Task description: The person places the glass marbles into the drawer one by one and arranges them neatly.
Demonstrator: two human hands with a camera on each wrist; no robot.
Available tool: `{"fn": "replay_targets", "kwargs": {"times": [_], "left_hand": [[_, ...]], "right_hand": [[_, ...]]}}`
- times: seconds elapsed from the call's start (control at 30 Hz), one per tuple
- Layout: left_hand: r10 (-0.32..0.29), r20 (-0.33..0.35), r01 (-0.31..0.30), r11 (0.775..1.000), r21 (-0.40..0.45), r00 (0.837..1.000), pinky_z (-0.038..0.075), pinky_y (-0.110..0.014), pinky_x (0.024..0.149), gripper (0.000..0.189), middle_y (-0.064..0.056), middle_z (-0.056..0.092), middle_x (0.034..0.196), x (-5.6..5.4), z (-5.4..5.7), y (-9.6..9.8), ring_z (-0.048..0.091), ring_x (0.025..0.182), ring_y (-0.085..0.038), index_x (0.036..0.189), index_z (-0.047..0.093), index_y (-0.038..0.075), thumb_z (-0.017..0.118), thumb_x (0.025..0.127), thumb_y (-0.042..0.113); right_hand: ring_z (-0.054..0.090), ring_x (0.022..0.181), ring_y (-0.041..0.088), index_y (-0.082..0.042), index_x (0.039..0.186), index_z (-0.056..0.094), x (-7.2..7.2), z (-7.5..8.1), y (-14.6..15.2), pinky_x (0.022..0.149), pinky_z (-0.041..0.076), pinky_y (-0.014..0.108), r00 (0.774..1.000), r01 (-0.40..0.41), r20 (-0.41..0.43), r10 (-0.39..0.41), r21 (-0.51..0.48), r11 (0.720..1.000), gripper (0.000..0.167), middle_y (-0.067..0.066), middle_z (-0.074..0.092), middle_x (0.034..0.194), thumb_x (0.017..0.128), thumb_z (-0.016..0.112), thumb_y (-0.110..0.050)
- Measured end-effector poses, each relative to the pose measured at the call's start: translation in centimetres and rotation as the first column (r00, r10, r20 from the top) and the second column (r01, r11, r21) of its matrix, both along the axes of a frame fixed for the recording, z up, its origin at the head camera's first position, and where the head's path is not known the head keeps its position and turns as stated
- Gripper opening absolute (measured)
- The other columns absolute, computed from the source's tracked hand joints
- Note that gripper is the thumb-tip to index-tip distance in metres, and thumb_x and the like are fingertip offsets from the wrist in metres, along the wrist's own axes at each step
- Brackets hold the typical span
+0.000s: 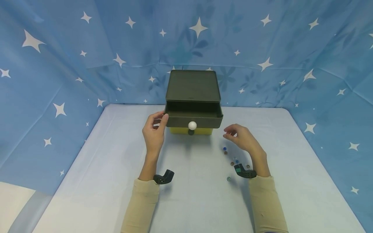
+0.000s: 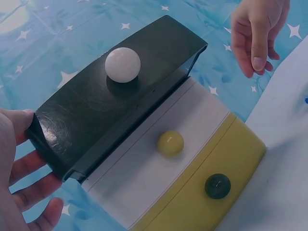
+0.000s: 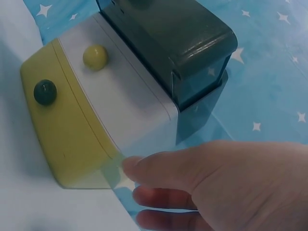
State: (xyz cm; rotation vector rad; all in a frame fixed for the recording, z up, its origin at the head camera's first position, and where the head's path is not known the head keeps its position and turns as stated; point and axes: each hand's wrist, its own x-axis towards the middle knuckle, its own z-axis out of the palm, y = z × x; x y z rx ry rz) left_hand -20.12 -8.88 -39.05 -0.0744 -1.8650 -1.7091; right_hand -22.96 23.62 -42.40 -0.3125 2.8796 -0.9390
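A small drawer cabinet (image 1: 193, 85) with a dark green top stands at the back middle of the table. Its top dark green drawer (image 1: 177, 122) is pulled out and looks bare inside in the head view. My left hand (image 1: 154, 134) grips the drawer's left front corner, thumb against the front and fingers at the side. A white round knob (image 2: 122, 65) sits on this drawer. Below it are a white drawer (image 2: 130, 178) with a yellow knob and a yellow drawer (image 3: 72, 139) with a dark green knob, both pushed in. Right of the cabinet my right hand (image 1: 242, 137) hovers with loosely bent fingers, holding nothing visible.
Several small marbles lie on the white tabletop (image 1: 116, 155) near and below the right hand, among them a blue marble (image 1: 224, 149), a brown marble (image 1: 232, 163) and a green marble (image 1: 228, 179). A blue star-patterned cloth (image 1: 131, 42) hangs behind the table.
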Motion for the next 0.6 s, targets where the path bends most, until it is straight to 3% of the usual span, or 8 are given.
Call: {"fn": "replay_targets", "kwargs": {"times": [0.6], "left_hand": [[-0.007, -0.015, 0.007, 1.0, -0.001, 1.0, 0.045, -0.016, 0.071, 0.024, -0.023, 0.069, 0.107, -0.2, -0.2, -0.1, 0.063, 0.093, -0.034, 0.113, 0.07, -0.003, 0.07, 0.094, 0.012]], "right_hand": [[0.06, 0.094, 0.025, 0.001, 0.117, 0.067, -0.3, -1.2, 0.4, 0.082, 0.053, 0.039, 0.996, -0.068, 0.064, 0.067, 0.009, 0.998, 0.028, 0.012, 0.067, 0.102, 0.095, 0.067, -0.017]]}}
